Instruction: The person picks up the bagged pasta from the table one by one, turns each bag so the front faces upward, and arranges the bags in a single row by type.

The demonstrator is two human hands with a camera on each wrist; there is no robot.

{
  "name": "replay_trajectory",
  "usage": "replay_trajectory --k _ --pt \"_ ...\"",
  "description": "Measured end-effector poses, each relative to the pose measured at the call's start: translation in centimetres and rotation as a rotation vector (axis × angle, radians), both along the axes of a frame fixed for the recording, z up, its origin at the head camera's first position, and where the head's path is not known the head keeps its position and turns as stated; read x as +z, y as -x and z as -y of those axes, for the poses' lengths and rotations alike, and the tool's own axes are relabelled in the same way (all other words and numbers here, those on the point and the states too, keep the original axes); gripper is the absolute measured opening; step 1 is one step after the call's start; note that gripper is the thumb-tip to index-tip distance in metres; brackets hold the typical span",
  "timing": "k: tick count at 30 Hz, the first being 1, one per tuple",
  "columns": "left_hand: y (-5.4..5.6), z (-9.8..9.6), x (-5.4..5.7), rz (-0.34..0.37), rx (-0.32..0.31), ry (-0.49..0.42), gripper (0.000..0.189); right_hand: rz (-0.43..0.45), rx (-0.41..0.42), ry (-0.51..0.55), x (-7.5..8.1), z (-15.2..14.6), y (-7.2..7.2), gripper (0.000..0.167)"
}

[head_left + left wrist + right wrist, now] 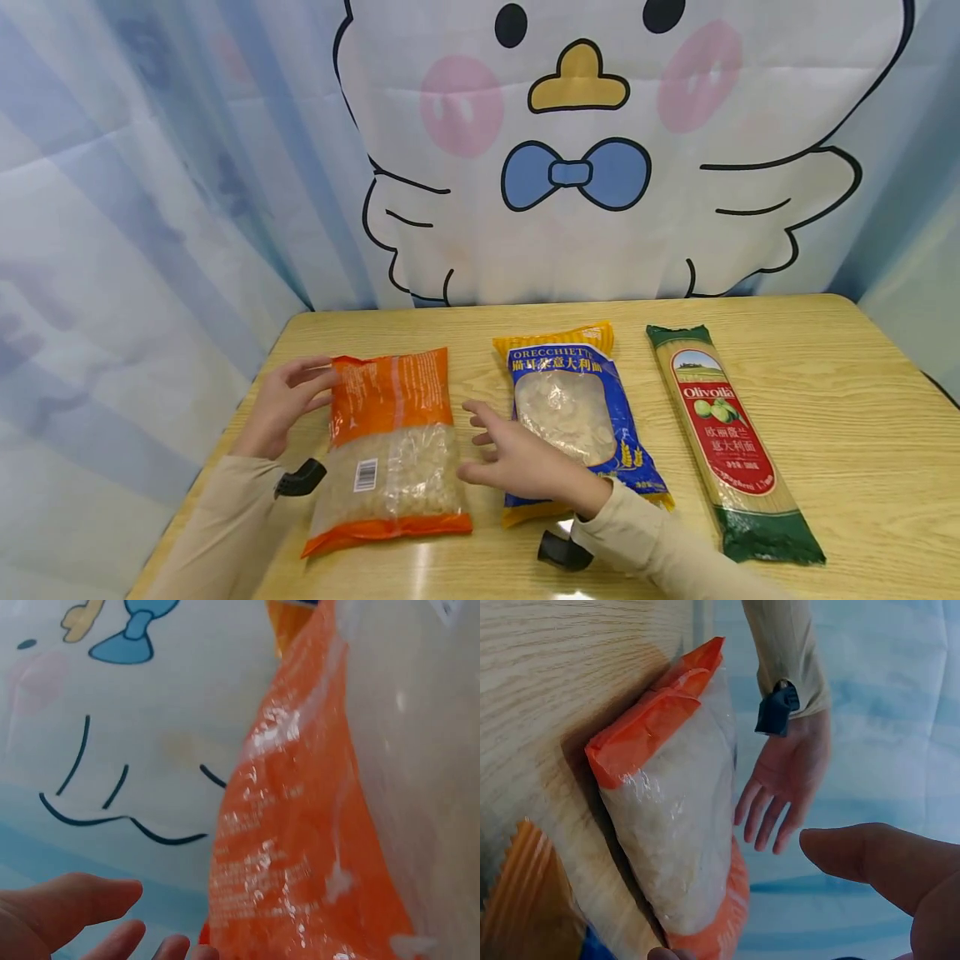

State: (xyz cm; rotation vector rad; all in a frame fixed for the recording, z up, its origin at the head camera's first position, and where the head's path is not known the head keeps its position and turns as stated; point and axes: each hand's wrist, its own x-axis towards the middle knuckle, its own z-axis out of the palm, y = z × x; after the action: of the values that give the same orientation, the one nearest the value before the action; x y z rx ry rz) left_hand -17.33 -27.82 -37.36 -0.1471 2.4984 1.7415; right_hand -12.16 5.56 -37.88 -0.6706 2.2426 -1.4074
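Observation:
An orange and clear pasta bag [397,450] lies back side up, with a barcode and small pale pieces showing through the plastic. My left hand [291,400] is at its upper left edge, fingertips right by the orange part, fingers loosely bent and gripping nothing. In the left wrist view the thumb [112,896] stands apart from the bag. My right hand [517,454] hovers between this bag and a blue and yellow orecchiette bag [566,408], overlapping the latter's left side. Its fingers and thumb are spread with nothing between them.
On the right lies a long spaghetti pack [731,442] with green ends and a red label. All three packs rest on a wooden table [847,375]. Behind it hangs a curtain [570,242] with a cartoon figure. Each wrist carries a small black camera [300,477].

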Motion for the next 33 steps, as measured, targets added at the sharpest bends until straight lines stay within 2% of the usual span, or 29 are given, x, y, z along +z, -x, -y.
replay_trajectory --k 6,10,15,19,22,26,29,33 --pt "0.1 0.9 -1.0 0.024 0.022 0.015 0.061 -0.03 0.04 -0.082 -0.6 0.8 -0.2 0.084" --pt "0.2 1.2 -1.8 0.055 0.017 0.013 0.064 -0.02 0.067 -0.051 -0.9 1.3 -0.2 0.084" --pt "0.4 1.5 -2.6 0.117 0.007 0.006 0.066 0.016 0.104 0.0 -1.4 1.9 -0.2 0.071" --pt "0.3 1.6 -3.1 0.146 -0.02 -0.039 0.069 0.01 0.104 0.004 -1.6 2.2 -0.2 0.067" --pt "0.3 1.7 -3.2 0.162 -0.033 -0.071 0.07 -0.029 0.095 -0.007 -1.8 2.5 -0.3 0.069" --pt "0.2 1.9 -3.3 0.182 -0.048 -0.094 0.07 -0.129 0.062 -0.114 -2.0 2.8 -0.4 0.074" --pt "0.2 1.9 -3.4 0.195 -0.041 -0.109 0.071 -0.129 0.038 -0.173 -2.0 2.8 -0.5 0.079" --pt "0.1 1.8 -3.6 0.217 -0.02 -0.07 0.073 -0.101 0.02 -0.175 -2.1 2.9 -0.4 0.081"
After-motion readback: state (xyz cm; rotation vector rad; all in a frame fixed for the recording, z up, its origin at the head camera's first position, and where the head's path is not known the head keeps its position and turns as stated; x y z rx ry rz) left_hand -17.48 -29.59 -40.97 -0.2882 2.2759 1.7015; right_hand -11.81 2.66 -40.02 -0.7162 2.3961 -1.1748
